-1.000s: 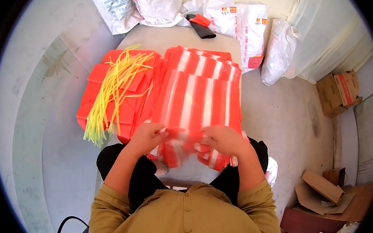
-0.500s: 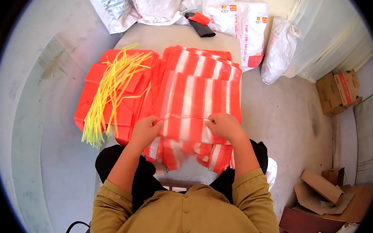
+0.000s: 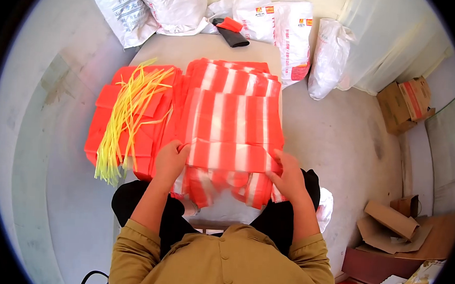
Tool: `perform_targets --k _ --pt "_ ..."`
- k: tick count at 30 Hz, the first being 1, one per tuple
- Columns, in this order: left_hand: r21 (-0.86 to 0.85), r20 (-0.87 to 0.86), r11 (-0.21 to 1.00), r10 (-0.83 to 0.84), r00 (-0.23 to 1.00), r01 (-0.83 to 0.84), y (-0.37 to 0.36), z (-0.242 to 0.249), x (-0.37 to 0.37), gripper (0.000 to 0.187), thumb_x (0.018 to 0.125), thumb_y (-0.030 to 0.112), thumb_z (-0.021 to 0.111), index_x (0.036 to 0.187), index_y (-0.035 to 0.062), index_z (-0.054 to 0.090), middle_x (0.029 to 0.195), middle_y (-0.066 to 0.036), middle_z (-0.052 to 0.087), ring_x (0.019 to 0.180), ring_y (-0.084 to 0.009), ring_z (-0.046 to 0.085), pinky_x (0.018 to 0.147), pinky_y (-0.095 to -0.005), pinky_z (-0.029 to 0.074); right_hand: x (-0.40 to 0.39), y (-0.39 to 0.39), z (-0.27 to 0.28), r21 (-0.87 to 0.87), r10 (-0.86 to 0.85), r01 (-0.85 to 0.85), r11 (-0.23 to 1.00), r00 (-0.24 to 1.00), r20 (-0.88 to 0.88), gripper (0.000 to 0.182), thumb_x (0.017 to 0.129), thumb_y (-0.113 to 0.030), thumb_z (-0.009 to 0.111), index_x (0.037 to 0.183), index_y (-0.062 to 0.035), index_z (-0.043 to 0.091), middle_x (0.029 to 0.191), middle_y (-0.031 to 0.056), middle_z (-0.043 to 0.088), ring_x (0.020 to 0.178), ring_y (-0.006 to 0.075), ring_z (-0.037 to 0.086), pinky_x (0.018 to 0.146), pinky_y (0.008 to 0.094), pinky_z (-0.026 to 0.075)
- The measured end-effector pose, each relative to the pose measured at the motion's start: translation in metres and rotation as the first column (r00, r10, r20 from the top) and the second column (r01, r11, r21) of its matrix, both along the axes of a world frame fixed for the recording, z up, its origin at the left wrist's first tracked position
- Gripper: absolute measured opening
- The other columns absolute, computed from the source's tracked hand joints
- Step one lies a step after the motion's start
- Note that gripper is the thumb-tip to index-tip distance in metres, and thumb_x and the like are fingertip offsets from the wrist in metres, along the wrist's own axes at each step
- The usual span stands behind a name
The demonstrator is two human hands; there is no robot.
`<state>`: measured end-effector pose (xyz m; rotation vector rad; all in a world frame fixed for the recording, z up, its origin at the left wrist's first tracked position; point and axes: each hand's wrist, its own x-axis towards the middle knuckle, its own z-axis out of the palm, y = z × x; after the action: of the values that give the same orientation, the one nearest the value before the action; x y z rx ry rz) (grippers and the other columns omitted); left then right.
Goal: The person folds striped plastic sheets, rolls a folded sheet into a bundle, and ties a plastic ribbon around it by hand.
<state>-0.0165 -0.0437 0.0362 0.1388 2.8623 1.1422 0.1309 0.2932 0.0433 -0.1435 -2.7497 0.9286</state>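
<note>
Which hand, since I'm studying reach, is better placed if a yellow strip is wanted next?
Probably the left hand: it is at the left edge of the striped sheet, nearer the yellow strips. The right hand is at the opposite edge, with the sheet between.

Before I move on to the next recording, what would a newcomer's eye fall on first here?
The red-and-white striped sheeting would likely catch it first, piled in front of the person, with the left hand and right hand at either end of its near fold. Next come the bright yellow strips, strewn over the plain red sheeting on the left.
</note>
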Motion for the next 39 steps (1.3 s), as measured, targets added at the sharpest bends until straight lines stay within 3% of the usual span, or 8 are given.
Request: perform_targets --k 8,13,24,31,34,35,37,39 --pt "0.207 0.018 0.978 -0.022 1.0 0.018 -0.018 -0.006 0.02 0.046 0.091 0.018 0.067 0.131 0.0037 0.05 0.085 -0.016 0.067 0.078 -0.0311 0.068 0.072 -0.0421 0.052 -0.003 -0.014 0.002 0.292 0.143 -0.11 0.95 0.985 -0.092 0.038 0.082 -0.013 0.073 0.119 -0.0088 0.068 0.125 0.0156 0.062 0.115 0.0367 0.061 0.094 0.0466 0.052" --pt "0.009 -0.214 0.968 -0.241 0.947 0.249 -0.024 0.002 0.03 0.034 0.076 0.0 0.066 0.11 0.0029 0.071 0.105 -0.022 0.071 0.105 -0.0429 0.063 0.091 -0.0482 0.051 -0.006 -0.016 -0.001 0.334 0.125 -0.095 0.938 0.99 -0.07 0.033 0.084 -0.008 0.068 0.117 -0.0068 0.069 0.121 0.0155 0.063 0.108 0.0365 0.063 0.089 0.0449 0.054" --pt "-0.098 -0.394 0.971 -0.238 0.888 0.216 -0.015 -0.001 0.032 0.034 0.077 -0.002 0.069 0.109 0.0065 0.074 0.093 -0.014 0.061 0.095 -0.036 0.057 0.085 -0.045 0.047 -0.008 -0.009 -0.004 0.29 0.122 -0.09 0.953 0.988 -0.093 0.032 0.084 0.0 0.065 0.114 -0.0072 0.074 0.122 0.0123 0.062 0.112 0.0345 0.061 0.093 0.0434 0.054" --pt "0.0 -0.502 0.933 -0.312 0.807 0.361 -0.036 0.013 0.022 0.018 0.086 0.004 0.073 0.105 0.0036 0.073 0.091 -0.009 0.061 0.092 -0.0264 0.059 0.08 -0.0381 0.048 -0.006 0.023 0.025 0.161 0.276 -0.256 0.953 0.955 -0.112 0.016 0.09 -0.013 0.07 0.102 -0.0033 0.072 0.129 0.0139 0.065 0.126 0.0325 0.058 0.102 0.0405 0.051" --pt "0.519 -0.03 0.82 -0.266 0.964 0.242 -0.033 0.016 0.011 0.014 0.094 0.006 0.069 0.108 0.0033 0.068 0.099 -0.004 0.063 0.096 -0.0151 0.06 0.084 -0.032 0.048 -0.012 0.023 0.026 -0.422 0.063 -0.008 0.907 0.991 0.117 0.014 0.093 -0.009 0.068 0.104 -0.0012 0.07 0.116 0.0067 0.071 0.106 0.0177 0.065 0.092 0.0322 0.052" --pt "0.546 0.135 0.821 -0.281 0.95 0.165 -0.031 0.021 0.008 0.011 0.1 0.011 0.064 0.107 0.0024 0.065 0.097 -0.004 0.066 0.093 -0.0099 0.06 0.08 -0.0312 0.049 -0.018 0.024 0.024 -0.445 0.031 0.041 0.895 0.988 0.153 0.015 0.094 -0.011 0.068 0.105 -0.001 0.069 0.111 0.0069 0.072 0.101 0.0166 0.065 0.089 0.0315 0.052" --pt "0.393 0.082 0.905 -0.213 0.974 0.165 -0.02 0.019 -0.003 0.017 0.099 0.017 0.066 0.104 0.0013 0.064 0.09 -0.008 0.066 0.087 -0.015 0.063 0.076 -0.0332 0.05 -0.032 0.027 0.016 -0.484 -0.03 0.139 0.864 0.974 0.226 0.019 0.096 -0.016 0.067 0.107 -0.0005 0.068 0.102 0.0073 0.072 0.091 0.0143 0.065 0.085 0.0301 0.052" --pt "0.281 0.035 0.95 -0.149 0.988 0.133 -0.008 0.015 -0.01 0.022 0.098 0.021 0.067 0.102 0.0004 0.063 0.086 -0.012 0.066 0.083 -0.0195 0.066 0.074 -0.0351 0.05 -0.044 0.025 0.009 -0.406 -0.102 0.178 0.897 0.974 0.201 0.028 0.096 -0.023 0.068 0.112 -0.0008 0.067 0.099 0.013 0.072 0.093 0.0239 0.068 0.086 0.0354 0.053"
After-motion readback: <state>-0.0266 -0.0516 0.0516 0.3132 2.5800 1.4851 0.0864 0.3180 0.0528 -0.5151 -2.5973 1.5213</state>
